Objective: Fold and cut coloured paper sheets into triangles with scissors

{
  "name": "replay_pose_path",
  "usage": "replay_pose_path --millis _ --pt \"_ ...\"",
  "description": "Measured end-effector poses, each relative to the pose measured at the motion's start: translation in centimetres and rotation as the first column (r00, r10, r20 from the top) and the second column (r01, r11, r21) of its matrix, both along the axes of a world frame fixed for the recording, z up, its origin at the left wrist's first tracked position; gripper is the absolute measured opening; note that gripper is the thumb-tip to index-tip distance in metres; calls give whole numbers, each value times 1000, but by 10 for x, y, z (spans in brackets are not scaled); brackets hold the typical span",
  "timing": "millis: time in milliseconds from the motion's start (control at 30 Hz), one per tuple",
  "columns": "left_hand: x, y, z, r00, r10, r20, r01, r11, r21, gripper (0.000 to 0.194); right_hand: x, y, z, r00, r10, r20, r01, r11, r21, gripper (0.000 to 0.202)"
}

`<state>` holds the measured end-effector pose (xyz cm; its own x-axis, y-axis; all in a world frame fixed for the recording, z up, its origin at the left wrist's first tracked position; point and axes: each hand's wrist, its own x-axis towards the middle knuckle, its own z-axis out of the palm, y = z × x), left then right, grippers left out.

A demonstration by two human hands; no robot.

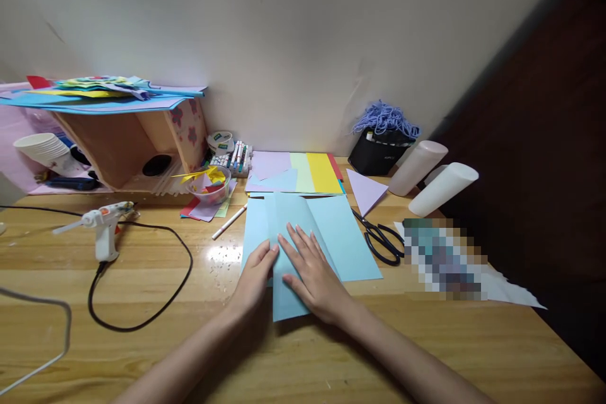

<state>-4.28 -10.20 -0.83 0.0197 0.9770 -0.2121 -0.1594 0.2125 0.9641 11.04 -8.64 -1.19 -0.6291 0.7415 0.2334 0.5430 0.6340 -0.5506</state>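
A folded light blue paper (288, 211) is in the middle of the frame, over a flat light blue sheet (353, 243). Its near end sticks out past the flat sheet's bottom edge. The left hand (254, 273) pinches the folded paper by its left side. Most of its fingers are hard to see, so I can't tell just how they sit. The right hand (313, 271) is open and lies flat on top of the folded paper, with its fingers spread out.

Just right of the flat sheet are black-handled scissors (398, 243) and a light purple paper triangle (366, 191). Some colored sheets (319, 170) lie just above, by a bunch of markers (238, 155). To their left is a clear bowl (201, 196) with bits of paper in it. A white marker (230, 221) lies just left of the blue paper. At the left of the frame, a white glue gun (106, 235) stands on the wooden table (95, 360). At the upper right, purple-blue yarn (386, 118) sits on a black pouch (374, 156), and two white rolls (444, 189) lean beside it.
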Motion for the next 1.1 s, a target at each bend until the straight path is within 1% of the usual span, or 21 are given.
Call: replay_pose_path --millis 33,100,167,200,233,267,300,333,367,400,433,467,500,533,567,600,733,800,933,1000,1100 --pt "2 -2 1 1000 8 4 -8 1000 -3 35 -2 -1 0 1000 7 12 -7 1000 26 58" --pt "4 -5 1 1000 3 28 -3 1000 -5 35 -3 -4 2 999 55 -1 -55 998 25 61" --pt "5 -5 0 997 -23 79 24 1000 -6 36 -1 -4 4 991 104 -81 -105 994 -10 60" --pt "4 -4 0 994 -33 105 34 999 -8 37 2 -3 5 986 88 -144 -93 995 -23 58" --pt "3 -3 -1 991 -39 128 41 999 -14 39 6 -1 5 975 25 -219 -34 999 -38 56" --pt "1 -2 -2 988 -44 147 48 999 -21 40 11 2 5 949 -86 -303 68 995 -69 55" --pt "-1 -1 -2 986 -49 159 53 998 -24 40 18 7 4 896 -224 -384 188 973 -131 54" --pt "-4 0 -2 985 -52 165 56 998 -19 40 25 12 3 815 -370 -447 292 927 -235 55" --pt "-6 2 -2 984 -55 168 57 998 -9 39 32 18 1 732 -480 -484 315 868 -384 58" --pt "-8 3 -2 984 -59 171 60 998 3 38 39 23 -1 683 -545 -487 245 799 -549 59" --pt "-9 3 -2 983 -64 171 63 998 12 37 45 27 -2 680 -558 -476 110 719 -686 54" --pt "-10 4 -1 983 -71 171 69 997 17 36 49 30 -4 695 -548 -465 -26 628 -778 50" --pt "-11 4 0 982 -80 172 78 997 17 36 53 32 -4 713 -526 -463 -139 541 -830 46" --pt "-10 4 1 981 -90 173 89 996 16 36 55 32 -5 727 -506 -464 -213 477 -853 43" --pt "-10 4 2 980 -101 174 101 995 11 36 55 32 -5 735 -496 -463 -247 441 -863 41" --pt "-9 4 3 979 -111 173 112 994 6 37 54 30 -5 737 -497 -458 -253 426 -869 39" --pt "-9 3 5 988 -115 99 117 993 -17 37 48 24 -4 743 -504 -441 -241 413 -878 37" --pt "-10 3 3 994 -105 30 106 994 -36 35 45 23 -5 729 -515 -452 -246 419 -874 38" --pt "-12 3 0 997 -34 -76 28 996 -89 38 44 23 -8 696 -545 -467 -238 439 -866 42" --pt "-12 2 -2 995 -57 -79 52 996 -66 39 43 24 -9 688 -545 -479 -248 444 -861 44" --pt "-10 2 -4 991 -93 -100 96 995 31 37 41 24 -11 688 -539 -486 -262 441 -859 45"
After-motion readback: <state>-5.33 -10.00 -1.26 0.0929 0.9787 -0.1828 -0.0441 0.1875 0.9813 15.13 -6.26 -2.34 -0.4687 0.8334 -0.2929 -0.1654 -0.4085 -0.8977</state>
